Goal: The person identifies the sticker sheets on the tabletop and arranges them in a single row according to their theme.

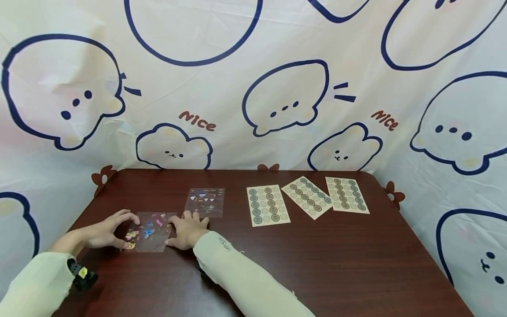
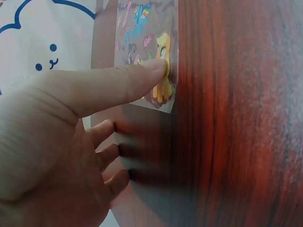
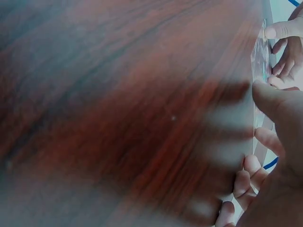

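A clear sticker sheet (image 1: 152, 240) with colourful cartoon pony stickers lies flat on the table, between both hands. At its left side my left hand (image 1: 104, 230) touches it; in the left wrist view the thumb (image 2: 154, 71) rests on a yellow pony sticker (image 2: 163, 92) near a corner, with the other fingers spread apart. My right hand (image 1: 187, 231) lies palm down at the sheet's right edge, thumb against that edge. Its other fingers reach toward a second clear sticker sheet (image 1: 206, 202), which lies just behind. Whether those fingertips touch the second sheet, I cannot tell.
Several cream sheets of round stickers lie at the back right: one apart (image 1: 268, 206), a tilted one (image 1: 307, 198) and another (image 1: 347, 195) meeting it. Dark brown wooden table (image 1: 317, 259) underneath. A printed curtain (image 1: 285, 149) hangs behind the table's back edge.
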The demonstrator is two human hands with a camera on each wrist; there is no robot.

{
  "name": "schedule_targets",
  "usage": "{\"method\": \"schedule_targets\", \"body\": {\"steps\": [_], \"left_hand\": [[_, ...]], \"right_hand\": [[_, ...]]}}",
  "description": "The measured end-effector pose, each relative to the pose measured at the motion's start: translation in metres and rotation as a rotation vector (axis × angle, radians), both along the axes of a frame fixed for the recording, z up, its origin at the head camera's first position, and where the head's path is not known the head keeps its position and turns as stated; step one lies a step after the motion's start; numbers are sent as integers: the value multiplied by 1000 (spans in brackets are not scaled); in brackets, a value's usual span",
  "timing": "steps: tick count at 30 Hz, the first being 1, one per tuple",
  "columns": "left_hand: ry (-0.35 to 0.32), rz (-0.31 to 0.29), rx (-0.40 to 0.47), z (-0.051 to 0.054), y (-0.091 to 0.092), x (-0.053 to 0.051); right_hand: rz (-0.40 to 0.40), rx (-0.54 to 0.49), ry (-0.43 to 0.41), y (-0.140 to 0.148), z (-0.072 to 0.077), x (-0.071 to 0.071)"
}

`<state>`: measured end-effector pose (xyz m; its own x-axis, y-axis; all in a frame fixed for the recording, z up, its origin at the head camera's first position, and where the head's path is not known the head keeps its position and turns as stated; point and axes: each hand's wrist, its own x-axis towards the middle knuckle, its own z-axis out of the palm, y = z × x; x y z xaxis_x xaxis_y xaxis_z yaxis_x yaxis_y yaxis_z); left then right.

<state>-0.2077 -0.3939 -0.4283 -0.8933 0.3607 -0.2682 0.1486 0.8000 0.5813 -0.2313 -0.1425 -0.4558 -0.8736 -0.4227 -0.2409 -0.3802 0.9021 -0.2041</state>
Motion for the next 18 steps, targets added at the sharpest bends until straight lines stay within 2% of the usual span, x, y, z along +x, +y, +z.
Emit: {"method": "schedule_targets", "body": {"steps": [6, 13, 18], "left_hand": [[2, -11, -3, 0, 0, -1], [-67, 7, -19, 2, -1, -2], [-50, 8, -20, 0, 1, -2]], "right_hand": [[5, 8, -3, 4, 10, 9], [-29, -9, 22, -3, -2, 2], [-55, -21, 35, -2, -2, 3]]}}
